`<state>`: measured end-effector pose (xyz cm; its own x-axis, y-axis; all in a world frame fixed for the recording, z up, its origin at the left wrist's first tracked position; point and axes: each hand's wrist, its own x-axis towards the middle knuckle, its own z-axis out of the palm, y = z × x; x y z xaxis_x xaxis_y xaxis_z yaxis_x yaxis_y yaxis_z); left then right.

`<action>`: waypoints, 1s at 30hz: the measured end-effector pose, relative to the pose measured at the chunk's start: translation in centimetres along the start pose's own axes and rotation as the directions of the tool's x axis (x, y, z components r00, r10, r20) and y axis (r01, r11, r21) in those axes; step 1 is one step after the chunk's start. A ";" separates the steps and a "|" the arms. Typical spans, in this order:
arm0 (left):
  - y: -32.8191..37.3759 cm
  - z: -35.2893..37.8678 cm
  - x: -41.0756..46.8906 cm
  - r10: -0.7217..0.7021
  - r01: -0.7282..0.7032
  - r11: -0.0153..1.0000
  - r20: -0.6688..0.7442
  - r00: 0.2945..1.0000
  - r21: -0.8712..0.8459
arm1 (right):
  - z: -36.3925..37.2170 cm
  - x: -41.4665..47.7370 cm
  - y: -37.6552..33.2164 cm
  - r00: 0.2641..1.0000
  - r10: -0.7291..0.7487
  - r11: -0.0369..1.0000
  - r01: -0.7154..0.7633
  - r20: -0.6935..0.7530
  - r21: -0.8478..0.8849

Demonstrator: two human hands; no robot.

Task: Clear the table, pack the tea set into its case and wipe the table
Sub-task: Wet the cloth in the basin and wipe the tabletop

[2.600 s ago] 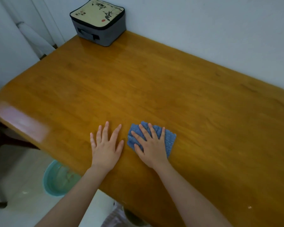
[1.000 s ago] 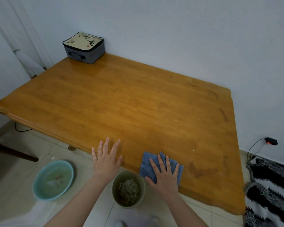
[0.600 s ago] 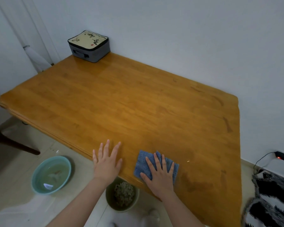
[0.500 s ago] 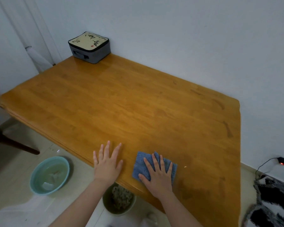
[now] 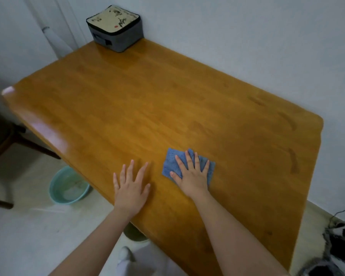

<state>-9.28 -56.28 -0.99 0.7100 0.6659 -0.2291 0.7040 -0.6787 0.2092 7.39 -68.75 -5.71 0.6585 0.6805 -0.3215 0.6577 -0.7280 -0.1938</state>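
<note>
Blue cloth [image 5: 170,164] sits near the front edge of the wooden table [image 5: 167,100], right hand [image 5: 191,174] pressed flat on it, fingers spread. Left hand [image 5: 130,186] lies flat just beside, fingers apart too. Closed case [image 5: 116,26] sits in the far corner.

Both bare arms reach forward from the bottom of the view, side by side. The left forearm [image 5: 100,236] rises up and to the right to a straight wrist. The left grip [image 5: 130,184] lies palm down on the table [image 5: 167,96], its fingers [image 5: 141,171] straight and spread, holding nothing. The right forearm [image 5: 237,232] runs up and to the left. The right grip [image 5: 191,174] lies palm down, flat on a blue cloth [image 5: 168,163], fingers straight and slightly fanned, thumb out to the left. The two grips are near each other but apart.
</note>
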 end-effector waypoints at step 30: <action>-0.8 1.0 -2.5 0.347 -0.337 0.938 0.221 0.912 -0.081 | 1.1 -9.2 -4.7 0.979 0.109 0.991 -0.093 -0.175 0.098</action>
<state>-11.68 -57.72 -1.56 0.8878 0.3034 -0.3462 0.4222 -0.8362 0.3501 -2.12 -71.66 -2.86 0.7802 0.6010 -0.1738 0.5543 -0.7928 -0.2533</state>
